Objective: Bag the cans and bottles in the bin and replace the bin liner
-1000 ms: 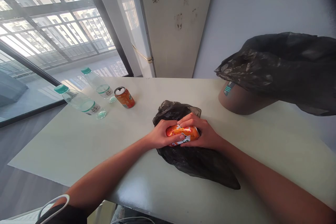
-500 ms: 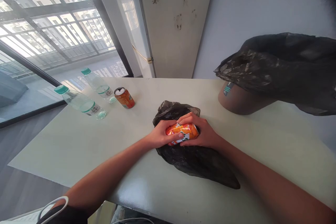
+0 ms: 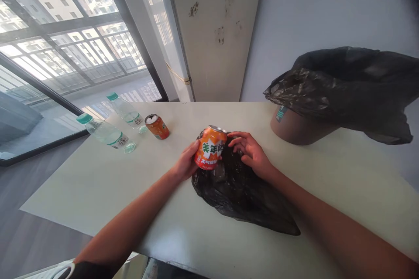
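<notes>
An orange soda can (image 3: 210,148) with white and green lettering is gripped from its left side by my left hand (image 3: 187,162). The can tilts slightly, its silver top up, above a crumpled black plastic bag (image 3: 244,194) that lies on the table. My right hand (image 3: 253,153) is just right of the can, over the bag, with fingers apart and curled loosely, holding nothing. A second orange can (image 3: 157,127) stands farther back on the left, its dark-rimmed top facing up.
Two clear bottles with green caps, a nearer bottle (image 3: 106,135) and a farther bottle (image 3: 126,111), stand at the table's left. On the right stands a brown bin (image 3: 288,128) lined with a large black bag (image 3: 343,91). A whitish fridge (image 3: 216,65) is beyond the white table (image 3: 131,200).
Both hands held the can lying sideways over the bag. Now my left hand has turned it nearly upright, and my right hand has let go and moved slightly right. The view has shifted a little.
</notes>
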`<state>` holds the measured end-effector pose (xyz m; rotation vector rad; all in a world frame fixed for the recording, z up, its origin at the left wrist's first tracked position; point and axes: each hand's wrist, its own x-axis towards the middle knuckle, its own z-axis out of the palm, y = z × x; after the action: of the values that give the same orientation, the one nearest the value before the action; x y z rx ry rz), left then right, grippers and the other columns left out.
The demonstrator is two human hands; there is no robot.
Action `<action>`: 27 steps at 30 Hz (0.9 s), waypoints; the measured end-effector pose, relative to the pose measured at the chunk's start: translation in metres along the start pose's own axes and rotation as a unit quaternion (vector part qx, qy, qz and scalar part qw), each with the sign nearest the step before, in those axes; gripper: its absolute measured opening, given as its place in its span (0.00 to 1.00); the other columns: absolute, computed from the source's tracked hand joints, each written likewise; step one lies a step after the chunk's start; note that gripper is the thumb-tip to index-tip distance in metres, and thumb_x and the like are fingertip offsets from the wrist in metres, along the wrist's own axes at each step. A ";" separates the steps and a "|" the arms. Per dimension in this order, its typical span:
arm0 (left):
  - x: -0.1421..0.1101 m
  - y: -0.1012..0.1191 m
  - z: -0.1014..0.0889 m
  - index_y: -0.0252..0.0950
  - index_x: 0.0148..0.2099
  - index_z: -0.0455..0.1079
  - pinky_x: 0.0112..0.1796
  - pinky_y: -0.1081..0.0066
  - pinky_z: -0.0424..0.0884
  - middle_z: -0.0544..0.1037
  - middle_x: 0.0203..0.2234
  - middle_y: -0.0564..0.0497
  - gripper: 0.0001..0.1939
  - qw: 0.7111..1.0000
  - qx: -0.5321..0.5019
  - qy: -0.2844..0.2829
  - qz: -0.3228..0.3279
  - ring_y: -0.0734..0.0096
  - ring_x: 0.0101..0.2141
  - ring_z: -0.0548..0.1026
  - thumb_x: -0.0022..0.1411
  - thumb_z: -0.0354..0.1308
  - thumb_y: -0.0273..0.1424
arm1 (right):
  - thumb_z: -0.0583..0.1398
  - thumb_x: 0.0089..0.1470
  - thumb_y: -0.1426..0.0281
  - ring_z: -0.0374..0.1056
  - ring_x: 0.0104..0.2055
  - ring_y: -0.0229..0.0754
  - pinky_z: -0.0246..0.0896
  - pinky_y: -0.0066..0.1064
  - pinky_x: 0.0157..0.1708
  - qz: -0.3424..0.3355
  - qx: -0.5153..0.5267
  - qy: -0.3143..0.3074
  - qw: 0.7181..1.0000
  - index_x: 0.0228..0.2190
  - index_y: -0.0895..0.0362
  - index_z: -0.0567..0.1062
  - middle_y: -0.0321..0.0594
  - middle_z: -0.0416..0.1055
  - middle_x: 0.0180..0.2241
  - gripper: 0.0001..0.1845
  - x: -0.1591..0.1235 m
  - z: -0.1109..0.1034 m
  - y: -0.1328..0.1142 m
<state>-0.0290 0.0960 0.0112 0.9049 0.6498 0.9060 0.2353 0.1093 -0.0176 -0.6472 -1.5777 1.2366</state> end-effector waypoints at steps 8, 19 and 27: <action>-0.008 0.022 -0.039 0.36 0.62 0.74 0.49 0.56 0.82 0.84 0.50 0.40 0.39 0.995 -0.007 0.064 0.083 0.47 0.50 0.83 0.54 0.77 0.50 | 0.66 0.62 0.43 0.68 0.47 0.49 0.67 0.39 0.44 0.030 -0.014 -0.010 0.999 0.57 0.46 0.74 0.44 0.71 0.45 0.30 -0.001 0.000 -0.004; -0.008 0.044 -0.048 0.32 0.50 0.79 0.39 0.64 0.81 0.84 0.45 0.39 0.30 0.975 0.083 0.126 0.160 0.59 0.38 0.83 0.48 0.79 0.41 | 0.66 0.66 0.50 0.67 0.45 0.44 0.67 0.37 0.44 -0.011 0.006 -0.027 1.000 0.50 0.48 0.77 0.45 0.68 0.54 0.20 0.001 0.001 0.003; -0.005 0.041 -0.054 0.32 0.49 0.77 0.43 0.60 0.82 0.84 0.49 0.36 0.31 0.949 0.188 0.209 0.143 0.52 0.43 0.84 0.48 0.81 0.41 | 0.66 0.65 0.50 0.67 0.41 0.44 0.68 0.37 0.42 -0.007 -0.018 -0.039 0.999 0.46 0.50 0.79 0.44 0.70 0.47 0.19 0.003 0.001 0.001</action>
<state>-0.0895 0.1248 0.0212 1.1795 1.1024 1.2794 0.2332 0.1120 -0.0175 -0.6170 -1.6704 1.2389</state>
